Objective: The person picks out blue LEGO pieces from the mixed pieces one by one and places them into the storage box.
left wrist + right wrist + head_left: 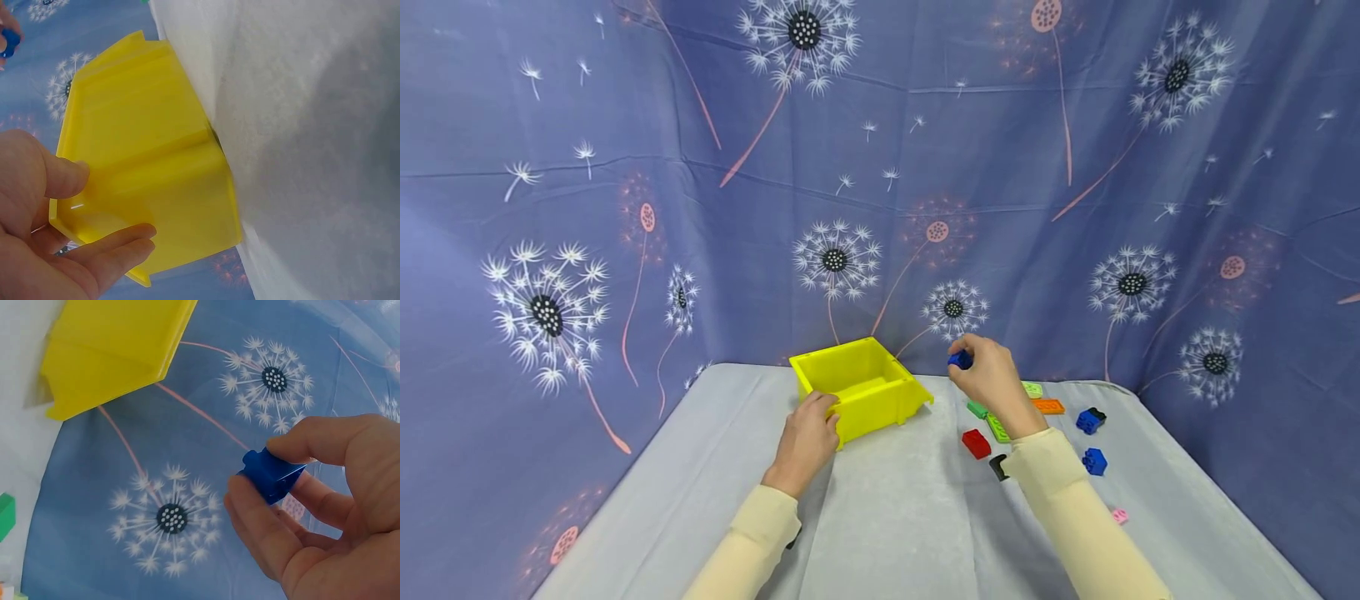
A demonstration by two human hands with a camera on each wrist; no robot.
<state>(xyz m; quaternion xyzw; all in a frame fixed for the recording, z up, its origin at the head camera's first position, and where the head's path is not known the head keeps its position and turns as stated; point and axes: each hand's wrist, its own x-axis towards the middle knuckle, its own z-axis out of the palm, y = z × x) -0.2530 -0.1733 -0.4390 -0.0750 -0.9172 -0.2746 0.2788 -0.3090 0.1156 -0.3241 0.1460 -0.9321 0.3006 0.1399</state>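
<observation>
A yellow storage bin [872, 408] stands at the back of the table with its hollow side up. My left hand [808, 437] grips its near left corner. In the left wrist view, the thumb [69, 179] lies against one outer wall and two fingers [128, 240] lie along the adjoining wall. To the right of the bin, my right hand [988, 379] is raised above the table. It pinches a blue toy building brick [272, 475] between thumb and fingertips, with a stud showing in the right wrist view.
Right of the bin lie a red brick [976, 443], green bricks [997, 428], an orange brick [1048, 406], a black piece [998, 467], blue bricks [1094, 461] and a pink brick [1120, 516]. Another black piece [793, 540] shows beside the left sleeve. A dandelion-print curtain [880, 167] hangs behind the table.
</observation>
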